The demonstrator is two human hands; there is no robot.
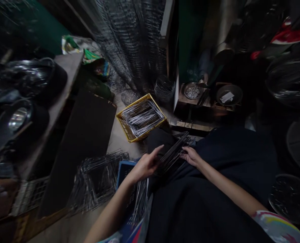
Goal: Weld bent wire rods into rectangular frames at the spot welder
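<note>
A bundle of thin bent wire frames (174, 148) lies tilted across my dark-clothed lap. My left hand (147, 164) is at the bundle's left end, index finger stretched out and the other fingers curled against the wires, partly hidden. On the other side, my right hand (189, 156) pinches the bundle's edge between thumb and fingers. Just beyond my knees, a yellow plastic crate (129, 137) holds brighter wire frames (146, 118). A blue crate (123, 168) with more wire pieces (141, 199) stands beside my left forearm.
A heap of wire frames (96, 179) sits on the floor at the left, near a dark board (81, 135). Black buckets (38, 118) stand on a bench. Ahead are hanging wire mesh (134, 37) and a bowl of small metal pieces (192, 91) by a machine.
</note>
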